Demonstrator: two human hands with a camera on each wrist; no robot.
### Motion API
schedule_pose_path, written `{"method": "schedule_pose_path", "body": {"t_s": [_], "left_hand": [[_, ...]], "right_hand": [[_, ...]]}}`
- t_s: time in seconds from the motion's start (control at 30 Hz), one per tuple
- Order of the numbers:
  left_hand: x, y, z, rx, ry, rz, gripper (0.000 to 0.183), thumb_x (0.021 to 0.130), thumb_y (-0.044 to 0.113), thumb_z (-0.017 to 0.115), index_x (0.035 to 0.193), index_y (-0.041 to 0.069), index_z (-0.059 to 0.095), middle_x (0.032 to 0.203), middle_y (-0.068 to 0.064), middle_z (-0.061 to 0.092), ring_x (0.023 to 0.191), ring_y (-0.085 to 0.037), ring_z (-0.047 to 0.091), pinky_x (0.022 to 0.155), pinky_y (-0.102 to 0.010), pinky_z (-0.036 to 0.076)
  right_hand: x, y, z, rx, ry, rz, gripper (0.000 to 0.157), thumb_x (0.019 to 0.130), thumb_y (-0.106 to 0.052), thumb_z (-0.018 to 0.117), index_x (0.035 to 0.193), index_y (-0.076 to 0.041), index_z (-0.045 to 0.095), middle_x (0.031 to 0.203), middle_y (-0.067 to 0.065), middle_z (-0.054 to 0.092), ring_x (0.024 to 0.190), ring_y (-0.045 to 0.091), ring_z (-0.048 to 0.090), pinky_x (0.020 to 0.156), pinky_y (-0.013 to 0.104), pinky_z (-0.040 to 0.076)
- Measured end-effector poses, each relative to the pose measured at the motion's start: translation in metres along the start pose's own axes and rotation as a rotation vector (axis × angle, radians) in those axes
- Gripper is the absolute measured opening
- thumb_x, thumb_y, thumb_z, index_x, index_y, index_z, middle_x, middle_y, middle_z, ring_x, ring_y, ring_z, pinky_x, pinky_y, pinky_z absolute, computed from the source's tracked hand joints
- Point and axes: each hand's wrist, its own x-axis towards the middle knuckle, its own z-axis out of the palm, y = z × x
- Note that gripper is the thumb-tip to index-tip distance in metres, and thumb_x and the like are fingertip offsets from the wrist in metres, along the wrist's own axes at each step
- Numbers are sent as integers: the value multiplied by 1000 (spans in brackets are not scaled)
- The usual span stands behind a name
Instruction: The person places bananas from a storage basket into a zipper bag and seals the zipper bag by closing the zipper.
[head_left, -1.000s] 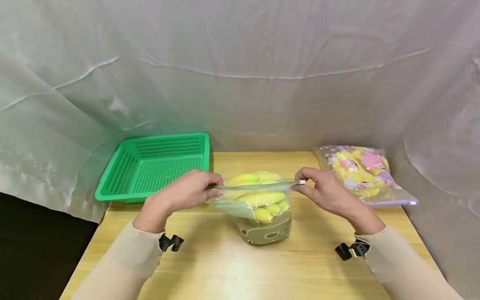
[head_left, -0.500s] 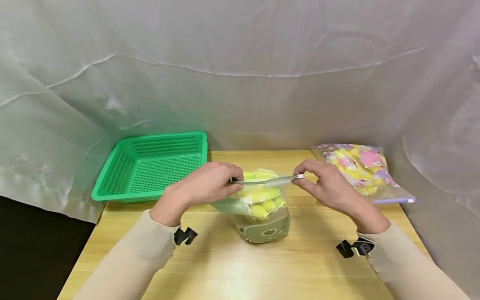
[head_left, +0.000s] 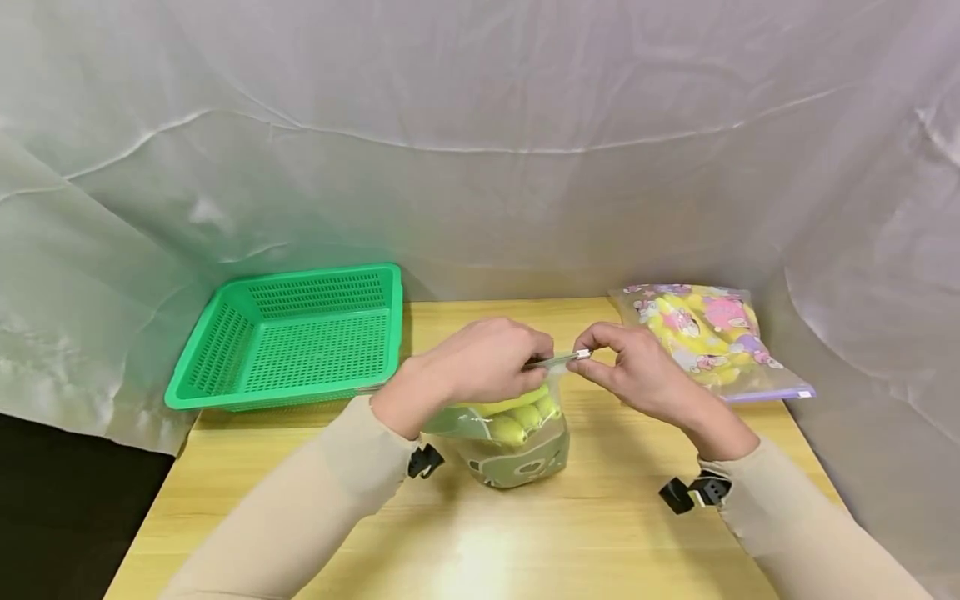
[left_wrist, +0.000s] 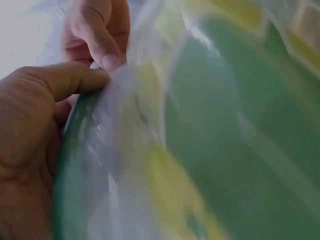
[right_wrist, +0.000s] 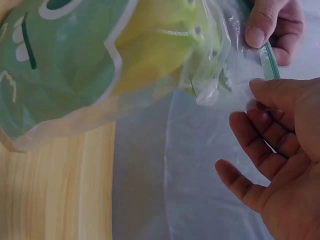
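A clear zip bag [head_left: 517, 467] with a green cartoon print stands on the table, with several yellow bananas [head_left: 525, 414] inside. Its green zip strip [right_wrist: 270, 61] runs along the top edge. My left hand [head_left: 487, 358] pinches this strip between thumb and fingers and covers part of the bag's mouth in the head view. At the strip's right end, beside the white slider [head_left: 583, 354], my right hand [head_left: 637, 367] pinches the bag's corner with thumb and index finger. Its other fingers spread loosely in the right wrist view. Only a short gap separates both hands.
A green perforated basket [head_left: 322, 350] stands at the back left of the wooden table [head_left: 600, 533]. At the back right lies another zip bag [head_left: 712, 337], pink-printed with a purple strip and yellow contents. Grey cloth [head_left: 480, 208] hangs behind and at the sides.
My left hand has moved right along the zip strip, from its left end to near my right hand. The right hand keeps its grip at the slider end. The bag stays in place.
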Motion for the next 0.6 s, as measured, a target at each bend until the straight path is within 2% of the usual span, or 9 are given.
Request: {"method": "schedule_pose_path", "body": {"t_s": [0.13, 0.23, 0.33, 0.47, 0.6], "left_hand": [[10, 11, 6, 13, 61, -6, 15, 98, 38, 55, 93, 24, 56, 84, 13, 56, 71, -7, 53, 66, -25, 45], [14, 16, 11, 14, 105, -9, 14, 99, 38, 54, 95, 25, 59, 88, 16, 58, 74, -5, 55, 70, -25, 47], [14, 16, 13, 20, 116, -20, 12, 99, 35, 56, 97, 25, 62, 90, 16, 59, 75, -4, 55, 72, -24, 47], [15, 19, 15, 45, 134, -27, 16, 99, 39, 54, 99, 26, 64, 89, 17, 58, 73, -3, 55, 66, -25, 47], [16, 22, 17, 89, 145, -17, 18, 100, 40, 52, 93, 28, 64, 83, 17, 55, 70, -4, 53, 59, -26, 46]], "right_hand": [[-1, 1, 2, 4, -30, 2, 12, 85, -15, 75, 90, -21, 66, 93, -7, 71, 92, 12, 66, 74, 32, 51], [-3, 1, 1, 4, -62, 47, 10, 86, -19, 75, 90, -22, 66, 91, -9, 70, 85, 12, 63, 71, 30, 49], [-4, -1, -2, 12, -95, 104, 9, 87, -22, 74, 86, -24, 65, 86, -11, 68, 78, 11, 56, 67, 25, 46], [-4, -3, -4, 22, -99, 116, 11, 86, -21, 75, 84, -24, 65, 84, -11, 68, 74, 11, 54, 65, 25, 44], [-6, -3, -4, 44, -104, 112, 15, 86, -17, 75, 80, -25, 63, 84, -11, 68, 71, 10, 53, 63, 24, 44]]}}
